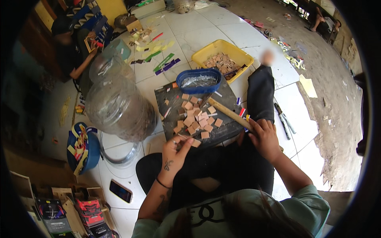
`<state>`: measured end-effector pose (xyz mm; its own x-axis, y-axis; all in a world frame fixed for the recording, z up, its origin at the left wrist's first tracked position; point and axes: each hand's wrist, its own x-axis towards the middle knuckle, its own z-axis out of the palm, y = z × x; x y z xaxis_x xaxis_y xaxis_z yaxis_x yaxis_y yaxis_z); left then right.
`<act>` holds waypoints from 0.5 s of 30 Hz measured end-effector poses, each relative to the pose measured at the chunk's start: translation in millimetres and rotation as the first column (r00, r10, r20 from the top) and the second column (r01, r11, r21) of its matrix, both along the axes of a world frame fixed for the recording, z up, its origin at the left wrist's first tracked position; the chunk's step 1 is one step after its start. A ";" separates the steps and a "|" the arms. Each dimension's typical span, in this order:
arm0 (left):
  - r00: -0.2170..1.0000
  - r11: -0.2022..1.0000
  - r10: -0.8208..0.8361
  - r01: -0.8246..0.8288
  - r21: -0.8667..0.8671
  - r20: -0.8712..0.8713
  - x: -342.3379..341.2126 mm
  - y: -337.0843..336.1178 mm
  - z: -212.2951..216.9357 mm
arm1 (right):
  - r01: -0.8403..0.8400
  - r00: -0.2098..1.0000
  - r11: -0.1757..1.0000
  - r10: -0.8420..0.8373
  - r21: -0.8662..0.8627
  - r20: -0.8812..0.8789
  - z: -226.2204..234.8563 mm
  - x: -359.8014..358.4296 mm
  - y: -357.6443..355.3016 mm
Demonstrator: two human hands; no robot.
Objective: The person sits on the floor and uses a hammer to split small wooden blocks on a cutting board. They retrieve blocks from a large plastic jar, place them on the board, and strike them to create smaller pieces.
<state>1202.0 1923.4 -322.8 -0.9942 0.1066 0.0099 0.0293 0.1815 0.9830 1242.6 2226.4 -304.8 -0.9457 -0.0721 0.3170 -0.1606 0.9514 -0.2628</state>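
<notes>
Hands [176, 148] work over tiled floor [194, 31] outdoors.

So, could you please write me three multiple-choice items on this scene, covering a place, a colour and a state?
1. Where do the loose wooden squares lie?
A. on the dark board
B. in the blue tray
C. on the phone

2. What colour is the tub behind the board?
A. red
B. yellow
C. white

3. What is the right hand doing?
A. resting open
B. gripping a wooden stick
C. holding a jar

A: the squares are scattered over the board.
B: its rim is plainly yellow.
B: its fingers close round the stick's end.
</notes>
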 end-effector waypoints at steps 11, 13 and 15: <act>0.978 0.898 -0.187 0.210 0.386 -0.097 -18.9 56.9 9.9 | -0.276 0.821 0.564 0.559 -0.778 0.115 41.6 -65.4 -23.9; 0.976 0.913 -0.202 0.219 0.345 -0.085 -25.5 43.3 8.0 | -0.162 0.897 0.526 0.431 -0.835 0.098 43.4 -113.8 -6.7; 0.981 0.949 -0.171 0.190 0.251 -0.096 -25.9 31.7 5.5 | -0.167 0.986 0.738 0.141 -0.654 -0.092 46.8 -180.9 10.5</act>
<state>1176.1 1955.2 -317.3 -0.9543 0.2684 0.1315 0.1104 -0.0925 0.9896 1061.7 2237.0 -258.0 -0.9278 0.0224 0.3724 -0.3107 0.5063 -0.8044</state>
